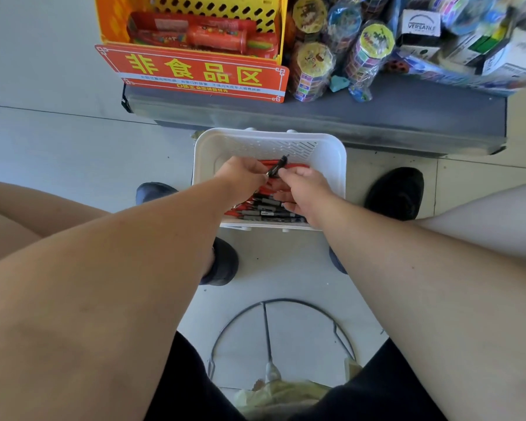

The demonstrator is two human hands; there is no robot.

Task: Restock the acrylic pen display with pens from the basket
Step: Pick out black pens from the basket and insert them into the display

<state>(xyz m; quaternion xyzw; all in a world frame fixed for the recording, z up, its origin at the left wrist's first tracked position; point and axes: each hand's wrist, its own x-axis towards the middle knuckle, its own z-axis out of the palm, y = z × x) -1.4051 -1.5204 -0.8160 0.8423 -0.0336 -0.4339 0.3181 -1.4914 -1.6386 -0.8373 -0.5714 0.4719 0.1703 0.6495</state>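
Left hand [240, 176] is coming in from the left, fingers curling round the low end of a slim black plastic pen [278, 167] and pinching it.

The pen is hanging just above the pile. Its long axis is running diagonally: the near end is pointing down-left at me, the far end up-right toward the back wall of the white perforated plastic basket [331, 141].

Right hand [305, 189] is meeting it from the right, with thumb and forefinger pinching the barrel about mid-length. So both hands are sharing the one pen and neither is free.

The remaining red and grey-black pens [264, 209] are lying roughly left-to-right on the basket floor, under my right palm. The basket is sitting on the tiled floor between my feet, just in front of the grey shelf base [407, 117].

The acrylic display isn't showing in view, so I can't tell which way the pen needs travelling.

My read: the left hand is gripping the end and is better placed for carrying. The right is sitting nearer the pile and is better placed for grabbing more. Plenty of stock is still waiting.
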